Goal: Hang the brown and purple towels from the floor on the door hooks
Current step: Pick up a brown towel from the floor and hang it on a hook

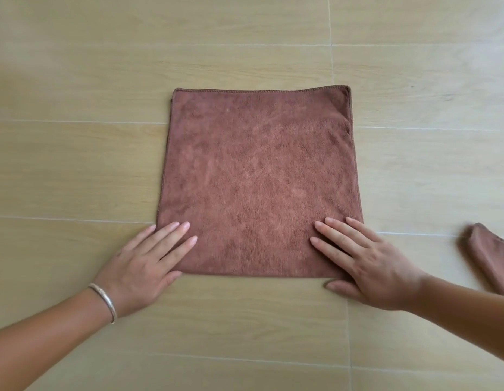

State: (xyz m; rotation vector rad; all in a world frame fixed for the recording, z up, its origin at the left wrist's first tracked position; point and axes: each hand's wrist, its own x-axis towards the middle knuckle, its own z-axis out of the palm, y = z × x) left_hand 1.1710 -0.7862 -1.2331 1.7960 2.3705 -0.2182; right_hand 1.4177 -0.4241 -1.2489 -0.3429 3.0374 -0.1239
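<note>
Brown towel (256,182) spread flat on wood-look floor (75,153); left hand (149,261) and right hand (366,263), fingers straight, pressing its near corners; second brown cloth (490,258) at right.

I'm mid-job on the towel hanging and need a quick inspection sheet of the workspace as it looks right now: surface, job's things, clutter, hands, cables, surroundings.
Surface: wood-look tiled floor with pale grout lines.
Job's things: brown towel lying flat and square on the floor; no purple towel or door hooks in view.
Clutter: a second brownish cloth, bunched, at the right edge, partly out of frame.
Hands: left hand flat with straight fingers on the towel's near left corner; right hand flat on the near right corner. A bracelet sits on the left wrist.
Cables: nothing seen.
Surroundings: nothing seen beyond the floor.
</note>
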